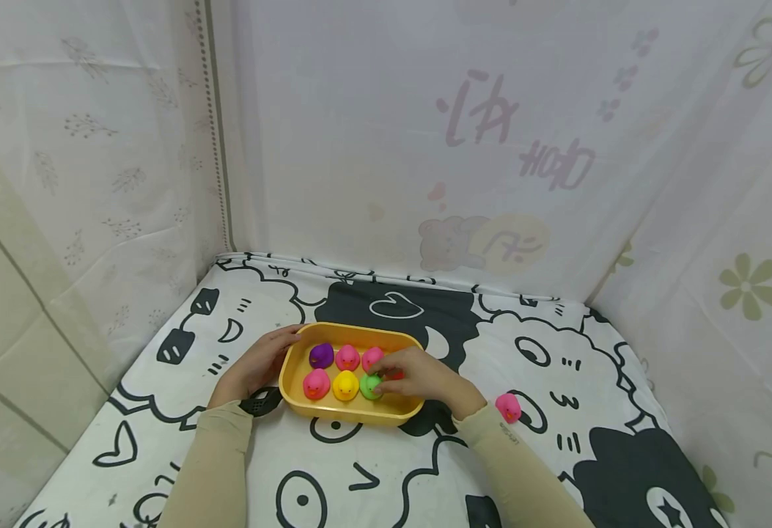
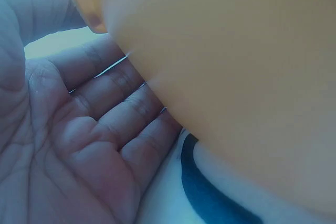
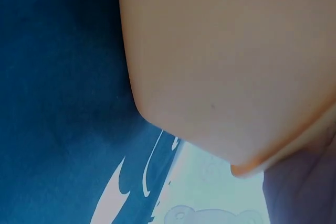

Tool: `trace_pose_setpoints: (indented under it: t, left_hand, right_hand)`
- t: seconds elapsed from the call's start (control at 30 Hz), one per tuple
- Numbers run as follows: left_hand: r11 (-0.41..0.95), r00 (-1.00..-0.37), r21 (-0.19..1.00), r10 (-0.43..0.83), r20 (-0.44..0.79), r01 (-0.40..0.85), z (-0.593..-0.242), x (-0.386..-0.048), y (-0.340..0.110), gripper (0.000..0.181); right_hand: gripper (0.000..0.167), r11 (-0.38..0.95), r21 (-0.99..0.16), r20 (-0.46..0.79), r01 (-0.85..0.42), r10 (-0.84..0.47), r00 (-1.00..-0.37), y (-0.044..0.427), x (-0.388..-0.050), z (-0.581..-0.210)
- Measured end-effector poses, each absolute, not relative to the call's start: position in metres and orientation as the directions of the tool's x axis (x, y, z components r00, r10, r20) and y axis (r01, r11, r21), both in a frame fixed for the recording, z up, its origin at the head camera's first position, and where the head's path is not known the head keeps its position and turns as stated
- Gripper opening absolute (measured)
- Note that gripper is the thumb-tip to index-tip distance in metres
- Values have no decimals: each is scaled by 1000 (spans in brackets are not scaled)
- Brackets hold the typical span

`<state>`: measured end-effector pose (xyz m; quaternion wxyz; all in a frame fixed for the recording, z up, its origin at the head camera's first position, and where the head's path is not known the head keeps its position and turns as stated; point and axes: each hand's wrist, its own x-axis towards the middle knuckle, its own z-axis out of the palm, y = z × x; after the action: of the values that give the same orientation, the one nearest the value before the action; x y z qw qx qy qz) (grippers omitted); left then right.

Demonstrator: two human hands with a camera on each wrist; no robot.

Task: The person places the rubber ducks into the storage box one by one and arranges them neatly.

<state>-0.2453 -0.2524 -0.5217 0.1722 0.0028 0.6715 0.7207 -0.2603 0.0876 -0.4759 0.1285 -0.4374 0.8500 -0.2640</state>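
Observation:
A yellow plastic tray (image 1: pixel 366 417) holds small rubber ducks in two rows. In the back row are a purple duck (image 1: pixel 321 356) and two pink ducks (image 1: pixel 347 358); in front are a pink duck (image 1: pixel 316 383), a yellow duck (image 1: pixel 346 386) and a green duck (image 1: pixel 369 387). A red thing (image 1: pixel 395 375) is mostly hidden under my right hand (image 1: pixel 428 378), whose thumb and fingers pinch the green duck. At the tray's left end, my left hand (image 1: pixel 260 363) grips it, thumb at the rim, fingers (image 2: pixel 121 80) against the outer wall.
One more pink duck (image 1: pixel 508 408) lies on the cloth right of the tray, close to my right sleeve (image 1: pixel 517 462). A black-and-white cartoon cloth (image 1: pixel 386 484) covers the surface. Pale printed curtains (image 1: pixel 359 147) hang behind and at both sides.

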Motion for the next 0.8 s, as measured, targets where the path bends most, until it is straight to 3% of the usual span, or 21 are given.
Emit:
trace_pose_setpoints:
  t: [0.8]
  left_hand:
    - [-20,-944,970,234,-232,-243,-520,-244,-252,59]
  right_hand:
    - [34,373,-646,205,-666,-756,-622,165,-248,-457]
